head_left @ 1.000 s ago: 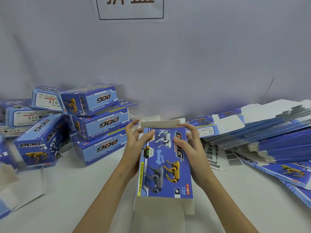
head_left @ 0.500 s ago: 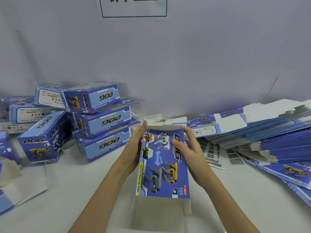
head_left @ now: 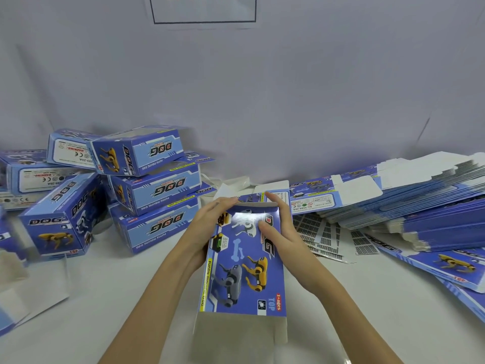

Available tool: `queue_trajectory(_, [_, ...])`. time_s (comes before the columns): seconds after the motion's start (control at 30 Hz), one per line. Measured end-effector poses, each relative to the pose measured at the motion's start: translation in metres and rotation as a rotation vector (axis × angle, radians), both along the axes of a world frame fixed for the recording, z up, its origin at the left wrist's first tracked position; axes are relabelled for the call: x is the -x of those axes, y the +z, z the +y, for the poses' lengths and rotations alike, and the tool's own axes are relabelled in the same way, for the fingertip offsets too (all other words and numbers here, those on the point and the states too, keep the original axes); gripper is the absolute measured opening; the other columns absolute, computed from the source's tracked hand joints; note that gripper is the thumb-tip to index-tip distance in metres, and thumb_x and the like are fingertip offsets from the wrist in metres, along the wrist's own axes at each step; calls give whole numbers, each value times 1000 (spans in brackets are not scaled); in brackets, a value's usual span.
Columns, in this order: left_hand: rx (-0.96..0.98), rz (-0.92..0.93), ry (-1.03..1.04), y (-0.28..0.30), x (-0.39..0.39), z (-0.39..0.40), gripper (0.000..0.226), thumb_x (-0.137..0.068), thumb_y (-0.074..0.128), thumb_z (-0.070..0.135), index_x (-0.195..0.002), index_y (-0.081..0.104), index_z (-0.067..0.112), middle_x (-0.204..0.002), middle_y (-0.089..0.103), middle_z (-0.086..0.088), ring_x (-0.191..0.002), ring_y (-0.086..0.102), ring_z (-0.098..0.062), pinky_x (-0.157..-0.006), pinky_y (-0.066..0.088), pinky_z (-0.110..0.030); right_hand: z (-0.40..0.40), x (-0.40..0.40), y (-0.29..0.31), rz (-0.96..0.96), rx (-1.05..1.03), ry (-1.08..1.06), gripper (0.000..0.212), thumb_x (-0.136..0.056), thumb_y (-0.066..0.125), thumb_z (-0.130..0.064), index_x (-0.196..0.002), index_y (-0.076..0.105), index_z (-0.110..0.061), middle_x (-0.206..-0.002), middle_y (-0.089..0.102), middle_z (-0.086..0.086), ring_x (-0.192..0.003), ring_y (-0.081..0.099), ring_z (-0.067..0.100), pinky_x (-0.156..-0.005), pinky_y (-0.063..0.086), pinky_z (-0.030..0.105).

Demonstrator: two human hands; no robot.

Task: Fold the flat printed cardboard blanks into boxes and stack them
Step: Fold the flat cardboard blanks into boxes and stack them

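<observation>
the half-formed box [head_left: 244,261] is held above the table [head_left: 110,306], between both hands, far end pointing away so its end flap can be tucked. the left hand [head_left: 207,232] wraps its side, fingers curled on the far edge; the right hand [head_left: 280,237] grips the other side, thumb on top. folded boxes [head_left: 147,185] sit stacked at left, flat blanks [head_left: 420,203] at right, within reach.

Both hands hold blue dog-print box [head_left: 242,261] over white table [head_left: 367,298]: left hand [head_left: 203,232] grips left side, right hand [head_left: 283,240] right side. Folded boxes [head_left: 147,185] stacked left; flat blanks [head_left: 420,200] piled right.
</observation>
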State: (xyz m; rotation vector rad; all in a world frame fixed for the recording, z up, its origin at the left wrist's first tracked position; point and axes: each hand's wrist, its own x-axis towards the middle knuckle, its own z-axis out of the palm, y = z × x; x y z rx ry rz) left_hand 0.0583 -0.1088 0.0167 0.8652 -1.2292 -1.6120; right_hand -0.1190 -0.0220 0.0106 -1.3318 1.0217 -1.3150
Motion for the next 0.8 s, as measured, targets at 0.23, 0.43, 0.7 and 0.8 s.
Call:
queue_trajectory(0.23, [135, -59, -50, 5, -3, 7, 14, -83, 75, 39, -91, 74, 27, -94, 77, -12, -86, 78, -27, -64, 62, -31, -5, -3, 15, -215, -227, -15, 49, -111, 45, -45, -137, 62, -8, -119, 76, 20, -96, 76, 21, -72, 61, 22])
queue_trajectory(0.43, [192, -65, -39, 7, 0, 11, 17, -93, 73, 39, -96, 68, 24, -90, 76, -9, -91, 78, -30, -65, 63, -32, -5, -2, 11, -269, -271, -138, 30, -102, 62, -46, -118, 59, -21, -99, 81, 8, -83, 80, 22, -65, 64, 30])
queue_trajectory(0.7, [99, 30, -47, 9, 2, 15, 25, -92, 69, 41, -97, 68, 17, -100, 77, -14, -96, 77, -29, -73, 63, -35, -2, -6, 12, -211, -178, -156, 24, -105, 57, -45, -105, 55, -21, -98, 81, 7, -86, 80, 22, -61, 62, 25])
queue_trajectory(0.8, [107, 36, -32, 9, 4, 17, 25, -95, 65, 44, -98, 69, 19, -102, 74, -15, -98, 77, -27, -75, 62, -36, -3, -4, 11, -215, -190, -166, 33, -109, 49, -46, -118, 61, -17, -105, 79, 11, -91, 79, 25, -79, 63, 36])
